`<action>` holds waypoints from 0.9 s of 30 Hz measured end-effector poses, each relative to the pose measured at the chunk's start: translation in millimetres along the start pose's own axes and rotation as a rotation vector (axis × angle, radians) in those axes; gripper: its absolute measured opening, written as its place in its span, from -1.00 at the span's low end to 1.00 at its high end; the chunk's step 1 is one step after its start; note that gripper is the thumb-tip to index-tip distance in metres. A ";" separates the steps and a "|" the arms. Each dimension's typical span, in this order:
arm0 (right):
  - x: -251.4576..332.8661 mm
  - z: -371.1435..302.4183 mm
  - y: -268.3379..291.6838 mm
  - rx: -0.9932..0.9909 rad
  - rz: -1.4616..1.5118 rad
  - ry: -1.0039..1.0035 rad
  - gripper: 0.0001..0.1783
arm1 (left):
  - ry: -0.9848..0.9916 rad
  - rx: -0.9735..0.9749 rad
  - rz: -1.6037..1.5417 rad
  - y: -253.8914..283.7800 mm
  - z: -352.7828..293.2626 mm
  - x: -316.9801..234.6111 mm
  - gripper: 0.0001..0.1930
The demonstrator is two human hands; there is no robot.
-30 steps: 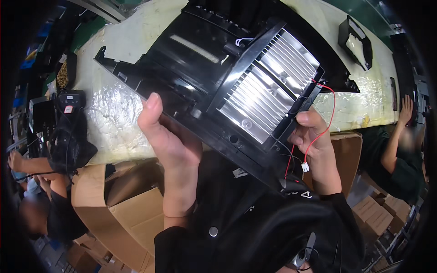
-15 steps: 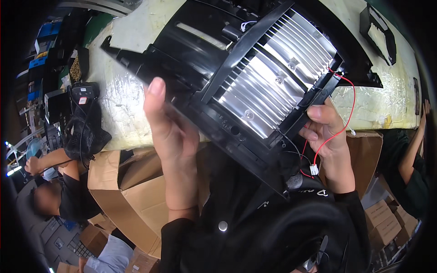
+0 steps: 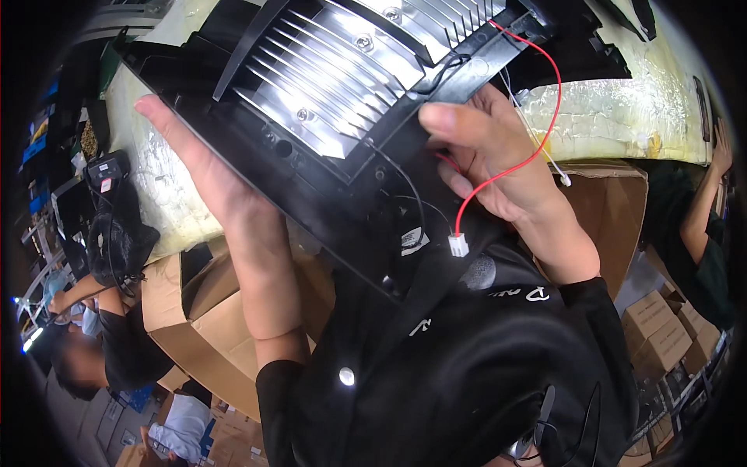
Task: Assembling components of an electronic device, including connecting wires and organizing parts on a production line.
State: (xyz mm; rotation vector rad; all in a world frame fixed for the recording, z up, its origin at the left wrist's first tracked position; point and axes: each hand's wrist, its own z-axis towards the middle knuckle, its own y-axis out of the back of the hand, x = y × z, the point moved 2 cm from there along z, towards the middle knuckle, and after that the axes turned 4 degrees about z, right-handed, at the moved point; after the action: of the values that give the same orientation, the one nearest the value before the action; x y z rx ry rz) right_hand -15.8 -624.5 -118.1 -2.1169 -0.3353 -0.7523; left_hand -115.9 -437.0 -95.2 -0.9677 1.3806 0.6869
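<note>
As the white connector [image 3: 458,245] dangled at lower centre on its looping red wire [image 3: 556,97], a snag there could have wrenched the lead loose! Right of centre, the right hand [image 3: 510,167] curled, thumb apart from fingers, any pinch impossible to tell; on the left, the left hand [image 3: 233,187] stretched its thumb, fingers hidden, grip unclear. Upper centre, the black housing [image 3: 311,194] tilted, liable to slip if support failed, its silver fins [image 3: 327,86] risking a knock on the table [image 3: 646,117] beyond
</note>
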 end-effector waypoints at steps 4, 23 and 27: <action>-25.1 -3.2 -14.5 0.088 0.052 0.088 -0.35 | 0.115 0.145 -0.237 -11.6 -42.2 -2.6 -0.42; -15.7 -8.5 -26.3 0.024 -0.006 -0.008 -0.60 | -0.373 -0.009 0.198 3.2 -60.7 -11.7 -0.45; -15.2 -2.8 -25.4 0.012 -0.016 -0.030 -0.60 | -0.928 0.405 0.876 -5.8 -103.0 -46.2 -0.65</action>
State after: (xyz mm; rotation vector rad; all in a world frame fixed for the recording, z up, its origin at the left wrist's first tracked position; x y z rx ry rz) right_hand -41.0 -610.9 -110.2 -2.1183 -0.3723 -0.7266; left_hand -165.6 -523.1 -41.6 0.3515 0.9636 1.2290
